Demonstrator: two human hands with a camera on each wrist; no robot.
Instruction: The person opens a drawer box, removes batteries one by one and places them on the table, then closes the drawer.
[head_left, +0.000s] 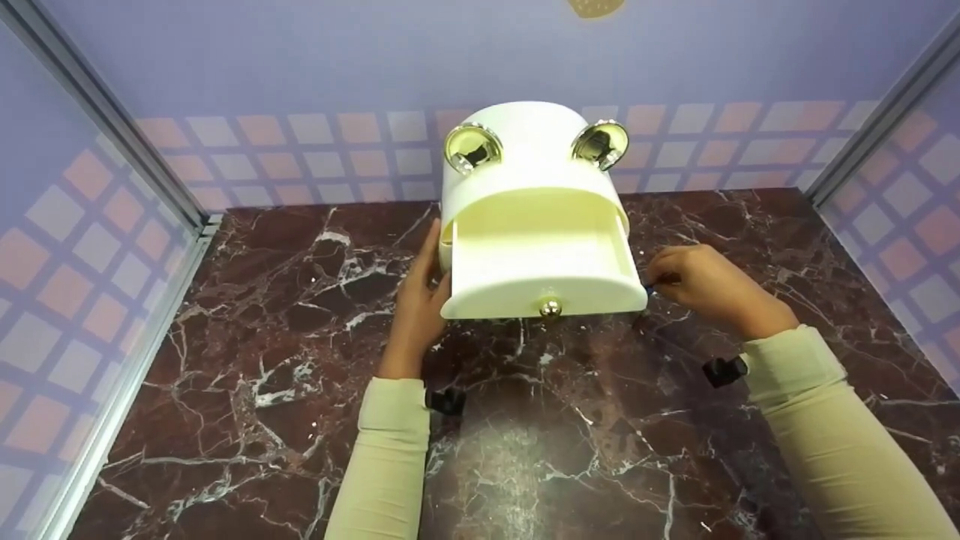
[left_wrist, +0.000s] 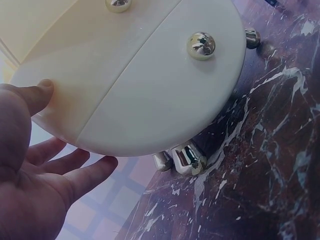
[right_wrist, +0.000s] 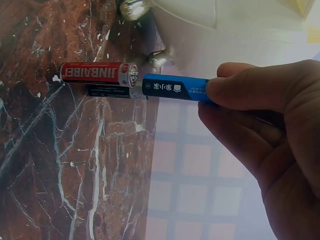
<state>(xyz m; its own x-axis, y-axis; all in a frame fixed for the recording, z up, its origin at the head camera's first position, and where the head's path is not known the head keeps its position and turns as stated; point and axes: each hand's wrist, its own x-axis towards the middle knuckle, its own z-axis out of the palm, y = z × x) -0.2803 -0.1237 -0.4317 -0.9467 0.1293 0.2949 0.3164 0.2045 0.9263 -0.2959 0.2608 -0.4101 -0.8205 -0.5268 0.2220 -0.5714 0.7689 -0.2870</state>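
A white storage box [head_left: 525,161] with gold-rimmed round ornaments has its upper drawer [head_left: 510,296] pulled out. My left hand [head_left: 421,304] grips the box's left side; in the left wrist view the thumb lies on the drawer front [left_wrist: 75,95] and the fingers reach round the edge. Beside the box's right side, my right hand [head_left: 697,285] pinches a blue battery [right_wrist: 172,87] upright by its top. Below stand a red battery [right_wrist: 95,74] and a dark battery [right_wrist: 112,91], side by side on the table. The blue battery's lower end is right at the dark one's top.
Dark red marble tabletop [head_left: 300,390] lies beneath everything. The box rests on shiny metallic feet [left_wrist: 187,159], and round knobs [left_wrist: 201,46] stick out from its drawers. A tiled-pattern wall [head_left: 315,150] stands behind, with side panels at left and right.
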